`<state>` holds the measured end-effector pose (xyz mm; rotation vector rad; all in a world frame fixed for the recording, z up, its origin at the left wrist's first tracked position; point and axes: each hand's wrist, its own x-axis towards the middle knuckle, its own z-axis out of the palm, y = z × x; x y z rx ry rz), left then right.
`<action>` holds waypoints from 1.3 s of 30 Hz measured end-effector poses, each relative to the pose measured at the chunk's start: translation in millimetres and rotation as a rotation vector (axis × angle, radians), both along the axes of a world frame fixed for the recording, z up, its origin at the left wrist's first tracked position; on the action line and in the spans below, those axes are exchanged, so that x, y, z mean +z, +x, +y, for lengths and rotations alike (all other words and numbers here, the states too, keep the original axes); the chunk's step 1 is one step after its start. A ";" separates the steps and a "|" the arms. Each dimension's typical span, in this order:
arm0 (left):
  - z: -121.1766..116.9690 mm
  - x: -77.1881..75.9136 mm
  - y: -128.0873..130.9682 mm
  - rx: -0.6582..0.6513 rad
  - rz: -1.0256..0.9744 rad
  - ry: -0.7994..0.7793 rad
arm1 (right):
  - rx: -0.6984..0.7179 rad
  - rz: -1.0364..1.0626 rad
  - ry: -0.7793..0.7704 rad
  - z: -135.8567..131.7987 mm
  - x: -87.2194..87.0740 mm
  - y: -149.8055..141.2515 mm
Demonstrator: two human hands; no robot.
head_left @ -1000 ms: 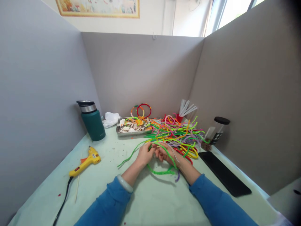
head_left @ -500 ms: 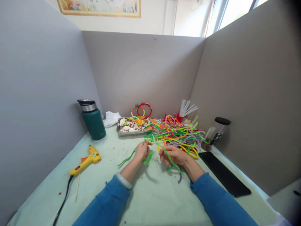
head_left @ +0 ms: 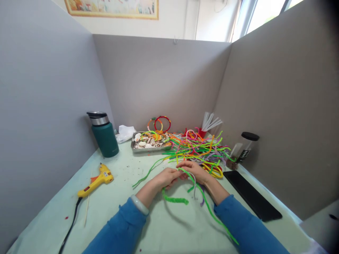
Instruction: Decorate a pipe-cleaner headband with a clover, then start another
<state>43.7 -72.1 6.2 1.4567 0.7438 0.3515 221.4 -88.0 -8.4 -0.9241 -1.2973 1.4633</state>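
My left hand (head_left: 167, 177) and my right hand (head_left: 195, 171) meet at the fingertips above the table, both closed. From the left fingers curves down a thick, tightly wound green pipe cleaner (head_left: 175, 200). A long thin green pipe cleaner (head_left: 209, 206) starts at the joined fingers and trails over my right wrist towards the sleeve. Beside it a grey pipe cleaner (head_left: 195, 187) hangs in an arc by the right hand. The exact grip between the fingertips is hidden. A purple piece (head_left: 202, 197) lies under the right wrist.
Behind my hands lies a heap of coloured pipe cleaners (head_left: 197, 146), with a shell tray (head_left: 144, 150) to its left. On the left are a yellow glue gun (head_left: 96, 181) with its cord and a green bottle (head_left: 105, 139). A black slab (head_left: 251, 195) and a jar (head_left: 245, 146) lie right.
My hands have come together, the left moving right. The thick green piece now hangs lower and further right, and the long green strand reaches down across my right sleeve.
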 end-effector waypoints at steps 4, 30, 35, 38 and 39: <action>1.9 -0.8 -0.2 0.018 0.023 0.025 | 0.036 -0.021 0.014 -1.9 0.4 0.0; 0.4 1.5 -5.2 -0.105 -0.002 0.006 | 0.078 -0.106 0.087 -5.0 0.6 0.7; -2.1 5.5 -5.7 -0.040 -0.067 0.016 | 0.029 -0.090 0.098 -4.1 -0.3 -4.6; -1.1 0.3 -2.5 0.020 -0.012 0.166 | -0.006 -0.100 0.102 -4.2 0.9 -7.9; 0.1 -2.3 -1.3 0.040 0.028 0.238 | -0.018 -0.107 0.103 -4.2 1.4 -8.8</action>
